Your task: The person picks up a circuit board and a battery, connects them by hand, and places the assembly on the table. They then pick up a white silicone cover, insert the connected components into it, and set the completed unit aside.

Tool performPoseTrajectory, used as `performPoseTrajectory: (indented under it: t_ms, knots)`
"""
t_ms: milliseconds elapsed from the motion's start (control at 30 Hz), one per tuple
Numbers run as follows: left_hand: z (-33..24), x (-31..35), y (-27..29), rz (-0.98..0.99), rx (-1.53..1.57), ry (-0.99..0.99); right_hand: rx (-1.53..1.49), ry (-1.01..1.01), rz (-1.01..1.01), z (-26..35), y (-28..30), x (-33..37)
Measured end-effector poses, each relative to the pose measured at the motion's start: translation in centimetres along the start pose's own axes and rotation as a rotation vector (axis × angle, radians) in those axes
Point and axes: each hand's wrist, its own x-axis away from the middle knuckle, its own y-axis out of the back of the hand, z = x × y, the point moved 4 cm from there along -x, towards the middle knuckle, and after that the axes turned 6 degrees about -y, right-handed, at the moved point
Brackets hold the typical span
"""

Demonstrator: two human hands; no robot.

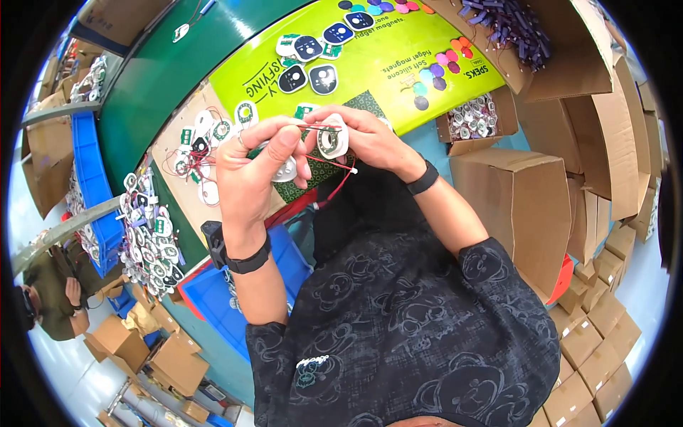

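Observation:
My right hand (373,142) is closed round a white plastic housing (342,139) with a round ring part in its face. Thin red and dark wires (318,127) run from that housing to my left hand (249,160), whose thumb and forefinger are pinched on them. Under the left fingers shows a second white round part (286,171), apparently joined to the same wires; the fingers partly hide it. A red wire with a small white connector (353,171) hangs below the right hand. Both hands are above a green patterned sheet (293,191).
Round boards with wires (203,135) lie left of my hands, beside a large pile of similar parts (149,238). Dark-faced white plates (324,79) rest on the lime-green printed sheet (370,50). Cardboard boxes (523,206) stand right; a blue bin (270,263) sits near my left forearm. Another person (57,292) is far left.

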Motion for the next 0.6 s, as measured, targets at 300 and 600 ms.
performPoseTrajectory:
  t_ms: [300,600]
  knots:
    - [-2.3,-0.2,2.0,-0.161,-0.008,-0.121,0.383,0.012,-0.397,0.1,1.8,0.2]
    - [-0.3,-6.8,9.1,-0.384,-0.470,-0.069,0.842,0.163,-0.605,2.8,1.9,1.7]
